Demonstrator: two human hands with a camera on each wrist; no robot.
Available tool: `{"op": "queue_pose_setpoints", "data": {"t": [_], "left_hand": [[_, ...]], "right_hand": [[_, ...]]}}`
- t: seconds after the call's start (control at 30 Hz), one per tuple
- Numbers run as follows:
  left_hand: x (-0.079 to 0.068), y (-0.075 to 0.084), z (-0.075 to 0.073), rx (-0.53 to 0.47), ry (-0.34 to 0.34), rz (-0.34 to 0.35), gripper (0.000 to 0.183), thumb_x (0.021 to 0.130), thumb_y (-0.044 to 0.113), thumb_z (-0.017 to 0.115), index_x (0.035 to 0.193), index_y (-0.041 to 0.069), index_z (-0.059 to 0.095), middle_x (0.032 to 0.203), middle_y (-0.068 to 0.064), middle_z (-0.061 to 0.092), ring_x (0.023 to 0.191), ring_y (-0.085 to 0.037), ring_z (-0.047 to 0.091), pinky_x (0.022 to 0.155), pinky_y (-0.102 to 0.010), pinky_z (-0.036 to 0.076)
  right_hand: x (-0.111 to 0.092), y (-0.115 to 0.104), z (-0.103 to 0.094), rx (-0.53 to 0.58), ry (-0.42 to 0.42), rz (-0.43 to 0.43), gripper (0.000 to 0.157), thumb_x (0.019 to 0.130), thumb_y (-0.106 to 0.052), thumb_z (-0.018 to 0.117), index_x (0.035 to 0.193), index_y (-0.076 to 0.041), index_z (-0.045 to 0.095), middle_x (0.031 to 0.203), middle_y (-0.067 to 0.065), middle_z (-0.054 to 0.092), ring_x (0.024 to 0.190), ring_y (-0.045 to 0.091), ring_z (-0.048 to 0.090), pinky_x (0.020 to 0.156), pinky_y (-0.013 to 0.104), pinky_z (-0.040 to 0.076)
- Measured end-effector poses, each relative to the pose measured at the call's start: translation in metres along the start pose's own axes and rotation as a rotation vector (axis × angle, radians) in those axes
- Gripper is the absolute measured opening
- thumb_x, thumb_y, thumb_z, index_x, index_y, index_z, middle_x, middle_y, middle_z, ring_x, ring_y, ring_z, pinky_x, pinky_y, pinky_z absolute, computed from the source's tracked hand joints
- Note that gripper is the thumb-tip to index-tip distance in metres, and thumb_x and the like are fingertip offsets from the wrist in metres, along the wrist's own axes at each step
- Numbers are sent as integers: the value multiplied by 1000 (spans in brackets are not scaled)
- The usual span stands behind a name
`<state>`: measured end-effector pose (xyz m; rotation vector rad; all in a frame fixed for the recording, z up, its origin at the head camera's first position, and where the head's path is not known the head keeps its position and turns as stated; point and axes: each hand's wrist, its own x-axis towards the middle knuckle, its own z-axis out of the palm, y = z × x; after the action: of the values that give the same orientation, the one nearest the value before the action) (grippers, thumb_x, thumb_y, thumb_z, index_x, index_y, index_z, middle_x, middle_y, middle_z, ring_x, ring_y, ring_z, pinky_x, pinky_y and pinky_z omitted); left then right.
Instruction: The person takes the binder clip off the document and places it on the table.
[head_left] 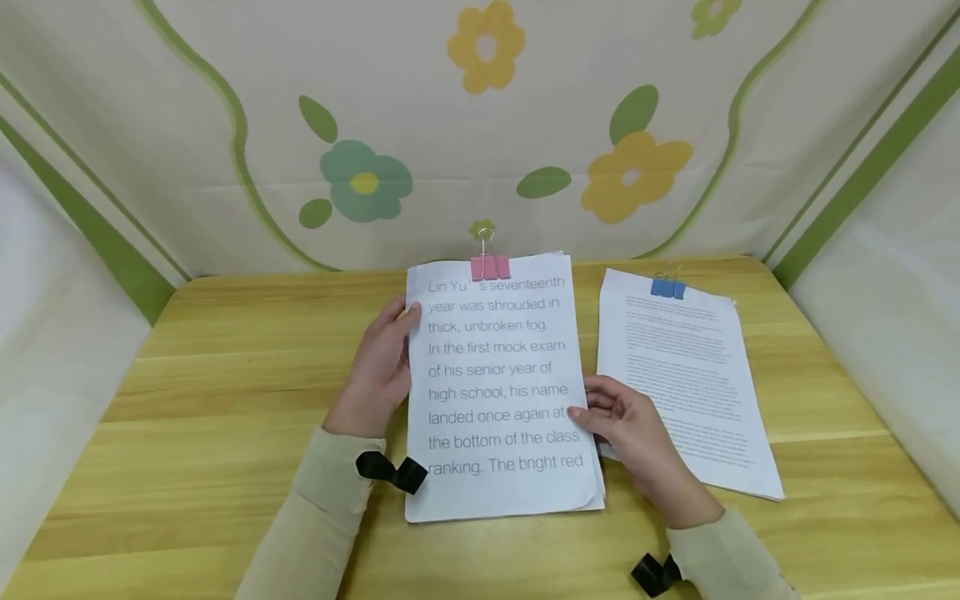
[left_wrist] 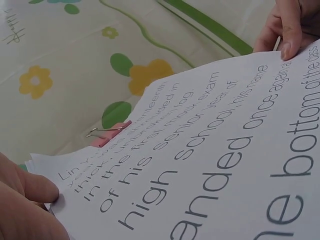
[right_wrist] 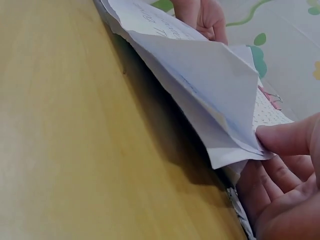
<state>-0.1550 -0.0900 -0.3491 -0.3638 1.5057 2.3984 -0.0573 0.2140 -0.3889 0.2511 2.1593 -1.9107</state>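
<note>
A stack of printed paper (head_left: 498, 375) in large type is held at the middle of the table, raised off the surface in the right wrist view. A pink binder clip (head_left: 491, 267) grips its top edge. My left hand (head_left: 382, 358) holds the stack's upper left edge, thumb on the front sheet and fingers behind. On the right edge, lower down, my right hand (head_left: 630, 425) pinches the sheets between thumb and fingers. Beneath the stack, the right wrist view shows a shadowed gap and loosely spread lower corners (right_wrist: 220, 150).
A second stack of paper (head_left: 682, 383) in small print lies on the right, with a blue binder clip (head_left: 667, 287) at its top. Under both is a wooden table (head_left: 225, 400). A flowered cloth (head_left: 435, 108) hangs behind the table.
</note>
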Motion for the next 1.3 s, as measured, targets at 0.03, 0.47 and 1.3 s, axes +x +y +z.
{"op": "queue_pose_setpoints", "data": {"t": [0.03,0.47,1.3], "left_hand": [[0,1,-1,-4,2,-1,42,117,25,46,158,23,51,132,1,65,118,-15,62,99,-24,50],[2,2,-6,-6,8,-25,43,117,26,46,160,26,51,138,1,65,124,-15,61,105,-26,49],[2,-4,7,-35,-57,-20,41,117,24,46,157,23,53,133,0,68,116,-12,67,99,-23,53]], "right_hand": [[0,0,0,-3,0,1,46,99,-6,76,140,6,60,108,3,78,90,11,77,83,25,62],[1,0,1,-12,-10,-2,38,97,-6,78,128,8,63,101,3,77,87,11,76,81,25,62],[109,-156,-2,-923,-18,-394,67,105,-46,66,161,-13,50,165,12,51,151,38,48,125,57,39]]}}
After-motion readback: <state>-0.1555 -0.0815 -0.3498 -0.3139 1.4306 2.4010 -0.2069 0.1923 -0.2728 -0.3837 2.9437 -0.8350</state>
